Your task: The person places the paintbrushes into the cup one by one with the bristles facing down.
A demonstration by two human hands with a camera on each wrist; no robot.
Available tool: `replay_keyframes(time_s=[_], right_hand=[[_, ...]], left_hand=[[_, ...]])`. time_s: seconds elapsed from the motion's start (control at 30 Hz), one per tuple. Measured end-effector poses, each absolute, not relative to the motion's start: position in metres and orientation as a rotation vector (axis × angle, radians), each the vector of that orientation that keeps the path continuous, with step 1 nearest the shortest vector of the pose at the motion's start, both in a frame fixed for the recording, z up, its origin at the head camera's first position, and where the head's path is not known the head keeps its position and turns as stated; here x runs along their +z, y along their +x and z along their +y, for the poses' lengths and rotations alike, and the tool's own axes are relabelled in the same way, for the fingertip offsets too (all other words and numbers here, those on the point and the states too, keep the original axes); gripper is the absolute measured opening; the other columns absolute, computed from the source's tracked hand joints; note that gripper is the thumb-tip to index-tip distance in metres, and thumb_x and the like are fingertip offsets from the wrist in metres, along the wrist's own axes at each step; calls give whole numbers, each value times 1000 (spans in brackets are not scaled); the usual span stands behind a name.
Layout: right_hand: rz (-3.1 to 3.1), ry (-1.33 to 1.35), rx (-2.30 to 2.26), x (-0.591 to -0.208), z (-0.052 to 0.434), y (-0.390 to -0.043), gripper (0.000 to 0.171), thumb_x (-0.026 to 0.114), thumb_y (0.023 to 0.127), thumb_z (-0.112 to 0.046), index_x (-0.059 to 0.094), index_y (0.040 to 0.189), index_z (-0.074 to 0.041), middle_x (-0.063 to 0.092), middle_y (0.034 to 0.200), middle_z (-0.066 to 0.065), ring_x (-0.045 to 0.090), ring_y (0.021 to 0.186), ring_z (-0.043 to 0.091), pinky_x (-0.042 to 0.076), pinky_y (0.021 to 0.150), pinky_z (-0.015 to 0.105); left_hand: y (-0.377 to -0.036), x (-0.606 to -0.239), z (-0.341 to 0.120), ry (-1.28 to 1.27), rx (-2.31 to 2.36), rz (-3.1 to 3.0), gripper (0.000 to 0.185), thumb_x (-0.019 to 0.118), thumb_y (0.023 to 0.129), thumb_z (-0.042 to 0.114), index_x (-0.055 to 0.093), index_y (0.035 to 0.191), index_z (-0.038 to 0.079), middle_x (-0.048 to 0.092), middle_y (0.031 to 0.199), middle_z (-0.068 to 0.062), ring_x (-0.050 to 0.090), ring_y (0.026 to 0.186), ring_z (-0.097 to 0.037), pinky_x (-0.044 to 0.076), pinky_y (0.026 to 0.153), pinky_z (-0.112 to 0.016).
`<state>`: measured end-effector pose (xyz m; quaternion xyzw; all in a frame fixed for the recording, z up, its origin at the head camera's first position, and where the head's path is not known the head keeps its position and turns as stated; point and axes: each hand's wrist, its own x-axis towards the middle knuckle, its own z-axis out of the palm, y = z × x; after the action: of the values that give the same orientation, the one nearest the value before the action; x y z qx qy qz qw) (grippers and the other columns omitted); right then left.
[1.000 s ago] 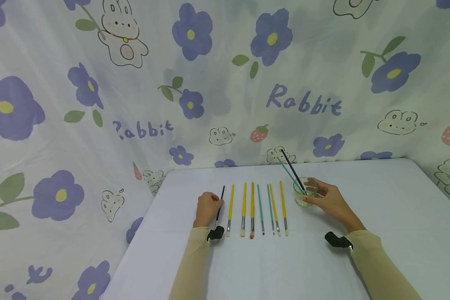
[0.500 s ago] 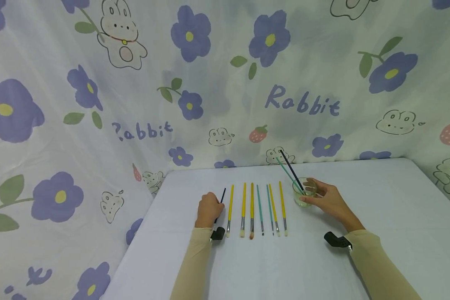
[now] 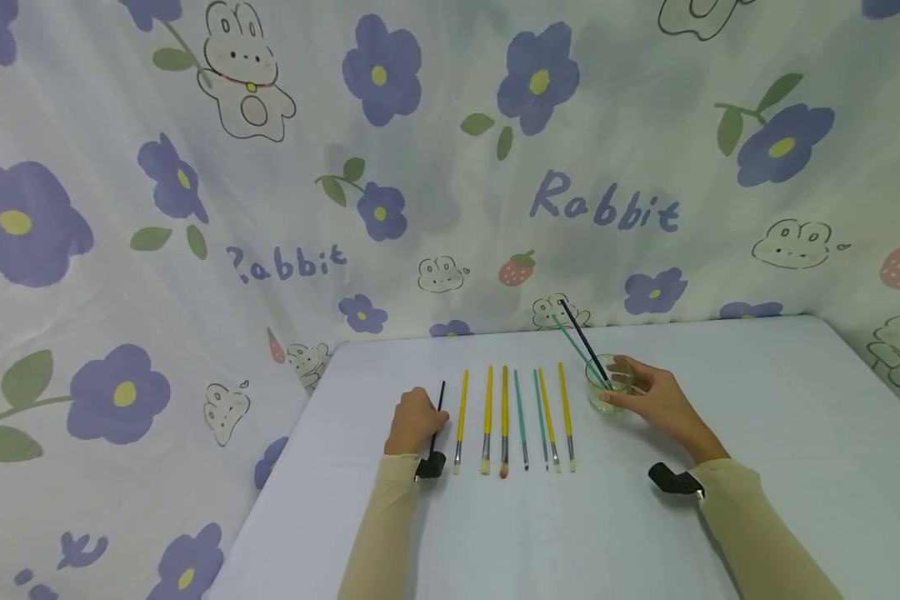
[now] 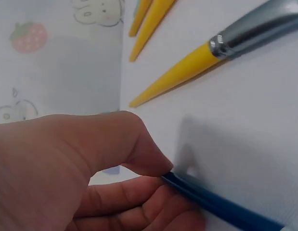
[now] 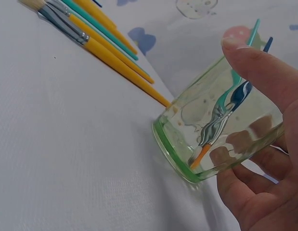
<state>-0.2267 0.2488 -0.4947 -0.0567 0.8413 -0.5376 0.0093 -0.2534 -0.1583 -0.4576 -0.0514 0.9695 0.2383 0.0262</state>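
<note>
White table [image 3: 720, 500]: two brushes in glass [image 3: 609, 385], right hand [image 3: 656, 400] gripping it. Left hand [image 3: 414, 419] pinches dark blue brush [image 3: 438, 414]; six lie in row [image 3: 513, 417].

Left hand [image 3: 414, 421] pinches a dark blue brush [image 3: 438, 414] at the left end of a row of 6 brushes [image 3: 513, 417] lying side by side on the white table [image 3: 757, 400]. Right hand [image 3: 656, 402] grips a glass cup [image 3: 607, 385] holding 2 brushes [image 3: 579, 337], which lean left. Floral rabbit-print cloth [image 3: 270, 183] behind.
</note>
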Motion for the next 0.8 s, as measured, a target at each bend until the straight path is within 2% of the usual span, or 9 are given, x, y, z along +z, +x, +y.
replay_keyframes(time_s=[0.17, 0.27, 0.43, 0.63, 0.8], right_hand=[[2638, -169, -1677, -493, 250, -227, 94, 79, 90, -47, 34, 161, -7, 52, 155, 19, 44, 146, 49, 42, 118, 60], [2644, -165, -1664, -494, 250, -228, 94, 79, 90, -48, 35, 161, -7, 53, 155, 19, 45, 145, 49, 43, 117, 60], [2642, -161, -1662, -496, 250, -227, 94, 79, 89, -48, 34, 161, -7, 53, 155, 18, 45, 146, 48, 42, 118, 59], [2631, -165, -1672, -496, 249, -227, 95, 79, 89, -49, 33, 161, -7, 53, 155, 18, 44, 146, 48, 42, 118, 59], [2619, -156, -1677, -495, 248, -226, 94, 79, 89, -49, 34, 161, -9, 53, 155, 18, 44, 146, 48, 43, 117, 59]], left_hand=[[-255, -452, -167, -161, 837, 2933, 18, 77, 86, 18, 74, 80, 1, 70, 69, -7, 61, 62, -16, 47, 56, -25], [-256, -446, -170, -156, 1000, 2856, 18, 75, 88, 18, 78, 85, 1, 72, 68, -7, 65, 62, -14, 53, 59, -24], [-258, -437, -168, -137, 1373, 2666, 18, 70, 92, 13, 76, 96, -4, 74, 79, -10, 69, 65, -13, 64, 66, -27], [-259, -428, -157, -81, 1663, 2501, 17, 69, 93, 7, 72, 102, -7, 76, 87, -16, 72, 70, -14, 66, 71, -29], [-261, -424, -149, -115, 1806, 2402, 19, 71, 93, 7, 71, 108, -6, 77, 94, -16, 75, 75, -15, 66, 75, -29]])
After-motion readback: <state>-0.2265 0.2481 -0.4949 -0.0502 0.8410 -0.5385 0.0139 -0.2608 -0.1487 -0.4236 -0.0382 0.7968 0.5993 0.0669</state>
